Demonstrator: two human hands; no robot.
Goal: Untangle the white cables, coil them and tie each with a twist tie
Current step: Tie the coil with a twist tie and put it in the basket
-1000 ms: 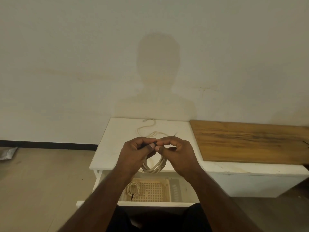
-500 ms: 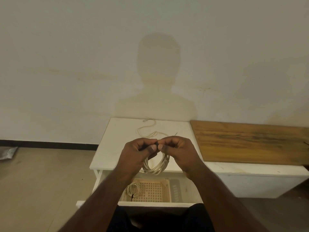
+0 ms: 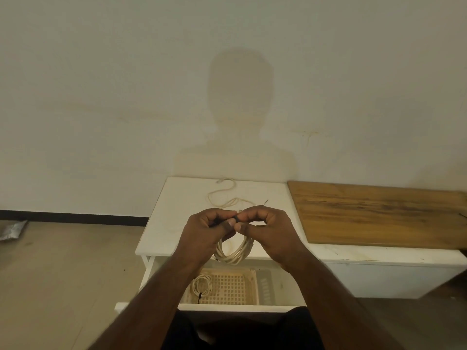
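White table [image 3: 161, 223] against the wall; wooden board [image 3: 379, 215] along its right side. Open drawer [image 3: 202, 308] below holds a basket [image 3: 235, 289] with a tied coil [image 3: 201, 284]. Loose cable [image 3: 225, 195] near the table's back edge. Above the front edge, left hand [image 3: 202, 236] and right hand [image 3: 270, 233] pinch a dark twist tie [image 3: 236, 219] atop a coiled white cable [image 3: 233, 253].

You have one camera, and it sits on your head. It looks forward and down, so your arms come in from the bottom edge and your left hand [image 3: 202, 233] and right hand [image 3: 267, 231] meet near the middle, close to the lens. The white table [image 3: 161, 238] and its open drawer [image 3: 278, 286] lie just below them. The view is very wide: the wall [image 3: 126, 84] fills the top half, and the floor [image 3: 63, 274] shows at the left.
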